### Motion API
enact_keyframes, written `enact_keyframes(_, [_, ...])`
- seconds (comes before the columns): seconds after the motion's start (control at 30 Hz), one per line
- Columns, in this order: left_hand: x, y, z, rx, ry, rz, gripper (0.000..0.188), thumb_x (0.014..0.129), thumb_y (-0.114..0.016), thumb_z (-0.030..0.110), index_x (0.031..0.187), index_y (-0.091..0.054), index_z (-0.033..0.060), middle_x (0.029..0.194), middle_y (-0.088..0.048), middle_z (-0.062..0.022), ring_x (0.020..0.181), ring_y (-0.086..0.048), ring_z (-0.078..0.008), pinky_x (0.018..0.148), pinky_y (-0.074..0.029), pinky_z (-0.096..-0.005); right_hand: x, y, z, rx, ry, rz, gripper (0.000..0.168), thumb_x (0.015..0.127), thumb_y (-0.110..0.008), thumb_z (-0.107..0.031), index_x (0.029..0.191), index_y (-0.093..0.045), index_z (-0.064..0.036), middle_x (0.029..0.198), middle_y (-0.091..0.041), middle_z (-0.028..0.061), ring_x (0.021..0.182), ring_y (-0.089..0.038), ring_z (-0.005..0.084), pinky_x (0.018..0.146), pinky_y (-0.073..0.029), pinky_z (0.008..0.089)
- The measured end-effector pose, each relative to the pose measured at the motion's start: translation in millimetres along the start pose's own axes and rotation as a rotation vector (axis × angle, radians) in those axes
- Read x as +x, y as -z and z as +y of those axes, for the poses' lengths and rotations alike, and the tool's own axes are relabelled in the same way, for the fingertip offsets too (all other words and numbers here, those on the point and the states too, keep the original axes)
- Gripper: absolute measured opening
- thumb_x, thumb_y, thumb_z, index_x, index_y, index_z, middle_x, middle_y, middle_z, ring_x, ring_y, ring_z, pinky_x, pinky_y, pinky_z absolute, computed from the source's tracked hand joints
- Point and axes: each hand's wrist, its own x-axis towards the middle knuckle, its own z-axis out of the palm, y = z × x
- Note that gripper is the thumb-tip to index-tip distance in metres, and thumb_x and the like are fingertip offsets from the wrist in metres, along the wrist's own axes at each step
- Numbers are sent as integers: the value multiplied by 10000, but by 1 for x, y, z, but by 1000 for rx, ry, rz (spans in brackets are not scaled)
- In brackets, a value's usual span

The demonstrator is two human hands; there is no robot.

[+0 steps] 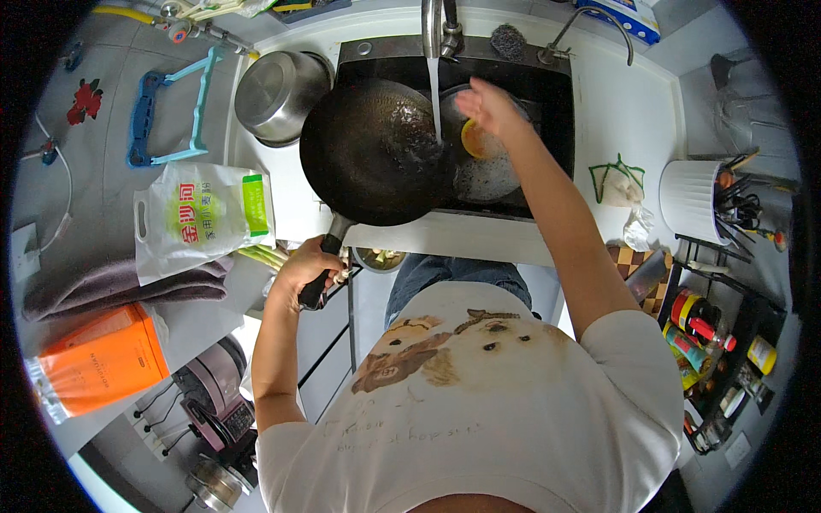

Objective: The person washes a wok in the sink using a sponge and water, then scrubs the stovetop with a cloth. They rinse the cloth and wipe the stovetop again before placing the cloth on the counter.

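My left hand (311, 272) is closed around the black handle of a dark wok (359, 154), which is tilted over the left part of the black sink (555, 147). Water runs from the faucet (433, 32) into the wok's right side. My right hand (487, 109), fingers extended and slightly blurred, hovers over a basin (490, 183) of sudsy water to the right of the wok. Just below that hand a yellow-orange round thing (473, 140) lies in the basin; whether the hand touches it I cannot tell.
A steel pot (272, 96) stands left of the sink, steel wool (508, 42) behind it. A flour bag (205, 215) lies on the left counter. At right are a cloth (619, 183), a white utensil holder (691, 199) and a black rack (725, 320) with bottles. A small second tap (555, 54) curves at the back right.
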Motion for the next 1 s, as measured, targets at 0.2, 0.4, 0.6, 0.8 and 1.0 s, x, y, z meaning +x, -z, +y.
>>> enact_keyframes(0.2, [-22, 10, 24, 420, -93, 201, 274, 658, -655, 4, 909, -556, -44, 599, -582, -82, 434, -551, -150, 409, -443, -289, 40, -29, -56, 714, 112, -152, 759, 973, -511, -254, 1500, -20, -16, 1509, -18, 323, 1370, -193, 523, 1137, -235, 606])
enact_keyframes(0.4, [-65, 9, 47, 785, -12, 430, 316, 629, -654, 90, 931, -584, 27, 707, -656, -144, 613, -655, -278, 570, -509, -378, 17, -14, -74, 372, 134, -370, 799, 966, -525, -306, 1526, 11, -112, 1545, 24, 273, 1366, -250, 495, 1099, -301, 623])
enact_keyframes(0.6, [-75, 0, 30, 1009, -126, 552, 389, 634, -637, 108, 1014, -565, 66, 843, -658, -220, 867, -616, -445, 734, -489, -495, -32, 74, -50, -1068, 462, 172, 523, 897, -628, -345, 1377, -495, -183, 1476, -349, 246, 1324, -426, 347, 1020, -414, 476])
enact_keyframes(0.8, [-74, -27, -27, 965, -162, 674, 380, 626, -652, 98, 983, -525, 60, 733, -635, -195, 726, -645, -405, 645, -494, -478, -147, 184, -18, -1709, 659, 889, 524, 890, -613, -338, 1371, -506, -160, 1458, -317, 311, 1311, -337, 518, 1069, -304, 576])
enact_keyframes(1.0, [-74, -42, -31, 874, -111, 622, 433, 685, -627, 102, 1112, -554, 101, 915, -672, -226, 902, -619, -450, 751, -493, -503, -181, 282, -9, -1623, 405, 998, 687, 912, -579, -411, 1452, -340, -60, 1412, -313, 384, 1301, -327, 543, 1053, -299, 604])
